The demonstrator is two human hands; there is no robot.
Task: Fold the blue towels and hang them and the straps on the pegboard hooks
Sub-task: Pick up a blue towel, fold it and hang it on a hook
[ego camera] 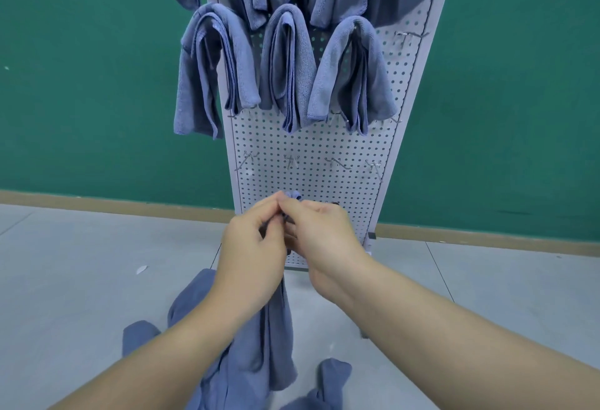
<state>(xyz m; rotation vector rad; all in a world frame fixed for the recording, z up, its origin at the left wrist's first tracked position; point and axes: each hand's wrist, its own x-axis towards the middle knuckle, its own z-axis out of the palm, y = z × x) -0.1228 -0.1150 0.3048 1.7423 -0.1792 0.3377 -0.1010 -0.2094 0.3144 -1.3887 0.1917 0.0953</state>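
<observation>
No readable text, labels, brands, numbers or signs anywhere in the head view.

Your view is evenly and softly lit, shadows faint, no glare, slightly soft focus throughout, wide-angle bending at the edges.
</observation>
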